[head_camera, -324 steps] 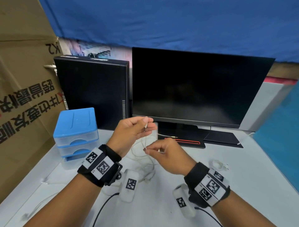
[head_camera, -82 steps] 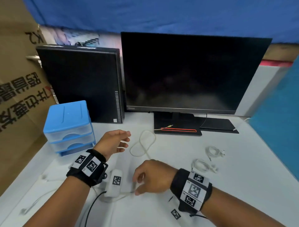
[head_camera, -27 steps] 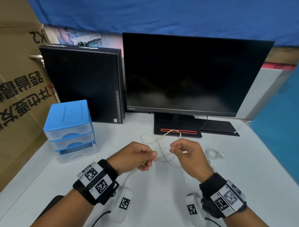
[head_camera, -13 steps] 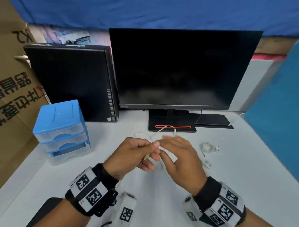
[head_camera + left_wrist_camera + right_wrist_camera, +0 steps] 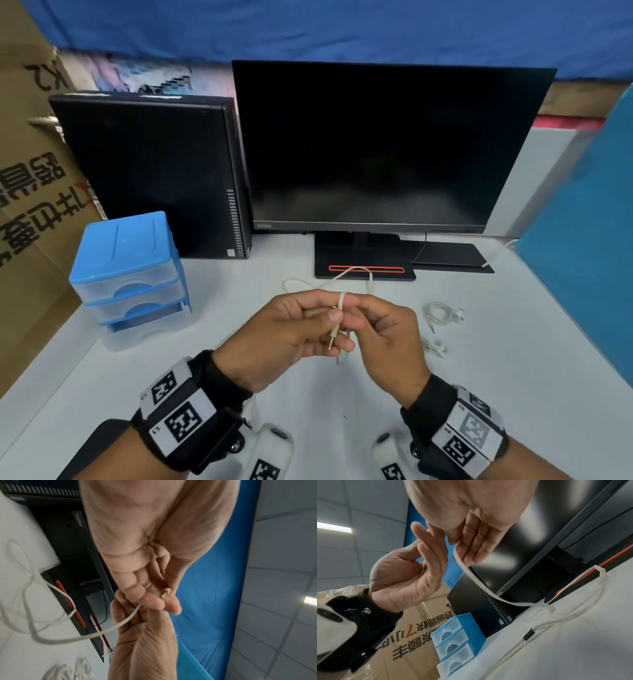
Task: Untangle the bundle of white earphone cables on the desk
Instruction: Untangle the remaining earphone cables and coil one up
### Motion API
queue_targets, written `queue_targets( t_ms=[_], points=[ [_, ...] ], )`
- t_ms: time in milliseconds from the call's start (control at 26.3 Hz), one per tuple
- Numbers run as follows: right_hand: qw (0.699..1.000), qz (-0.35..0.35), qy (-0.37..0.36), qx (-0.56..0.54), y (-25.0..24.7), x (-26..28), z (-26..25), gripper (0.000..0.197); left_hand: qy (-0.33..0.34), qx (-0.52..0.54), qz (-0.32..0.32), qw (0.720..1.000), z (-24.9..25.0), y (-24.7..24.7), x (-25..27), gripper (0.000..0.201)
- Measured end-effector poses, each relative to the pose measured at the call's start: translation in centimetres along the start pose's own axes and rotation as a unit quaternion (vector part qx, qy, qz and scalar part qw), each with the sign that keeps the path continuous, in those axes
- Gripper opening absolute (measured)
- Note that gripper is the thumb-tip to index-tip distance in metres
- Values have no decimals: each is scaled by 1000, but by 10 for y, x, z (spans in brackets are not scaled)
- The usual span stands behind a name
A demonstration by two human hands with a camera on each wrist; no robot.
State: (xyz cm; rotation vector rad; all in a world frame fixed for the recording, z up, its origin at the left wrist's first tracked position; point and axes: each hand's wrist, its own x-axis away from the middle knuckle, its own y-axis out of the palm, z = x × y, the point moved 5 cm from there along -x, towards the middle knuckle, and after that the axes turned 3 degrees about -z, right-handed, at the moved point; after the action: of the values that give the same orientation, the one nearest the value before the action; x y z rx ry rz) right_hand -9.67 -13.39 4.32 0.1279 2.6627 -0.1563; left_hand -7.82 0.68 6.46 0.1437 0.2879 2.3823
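A: Two big things stand at the back of the desk [image 5: 496, 359]: the monitor [image 5: 390, 144] and the PC [image 5: 150, 174]. A blue drawer box [image 5: 128, 265] sits far left.

B: And the hands?

A: The left hand [image 5: 284, 332] and right hand [image 5: 383, 335] meet above the desk, fingertips touching. Both pinch the cable [image 5: 340, 303], which bends over the left fingers.

B: Where does it run?

A: From the pinch it loops back onto the desk and over the monitor's base. Its plug [image 5: 331, 337] hangs below the left thumb.

B: Other cables?

A: Two bundles: a coil [image 5: 442, 313] lies right of the right hand, and a smaller bundle [image 5: 435, 347] nearer.
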Motion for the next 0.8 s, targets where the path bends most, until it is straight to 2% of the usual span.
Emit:
queue_targets(
  t_ms=[114, 190, 266, 380, 494, 608, 684, 798],
  points=[
    [999, 6, 32, -14, 2, -1, -2, 24, -52, 35, 34, 997, -5, -4, -3, 24],
    [998, 10, 63, -6, 2, -2, 3, 24, -104, 13, 23, 994, -13, -5, -3, 25],
    [996, -1, 84, 20, 2, -3, 11, 24, -124, 5, -1, 992, -19, -2, -2, 24],
    [993, -57, 97, 30, 7, 0, 19, 26, -72, 39, 17, 996, -16, -5, -6, 23],
    [986, -79, 145, 37, 15, 10, 25, 37, -31, 106, 113, 987, -20, -21, -14, 20],
    [970, -123, 198, 65, 28, 28, 34, 30, 5, 181, 202, 963, -35, -36, -20, 16],
    [960, -147, 225, 78, 31, 36, 42, 26, 31, 171, 239, 956, -43, -43, -22, 15],
    [952, -173, 238, 82, 29, 34, 46, 27, 62, 82, 266, 958, -54, -49, -23, 14]
  ],
)
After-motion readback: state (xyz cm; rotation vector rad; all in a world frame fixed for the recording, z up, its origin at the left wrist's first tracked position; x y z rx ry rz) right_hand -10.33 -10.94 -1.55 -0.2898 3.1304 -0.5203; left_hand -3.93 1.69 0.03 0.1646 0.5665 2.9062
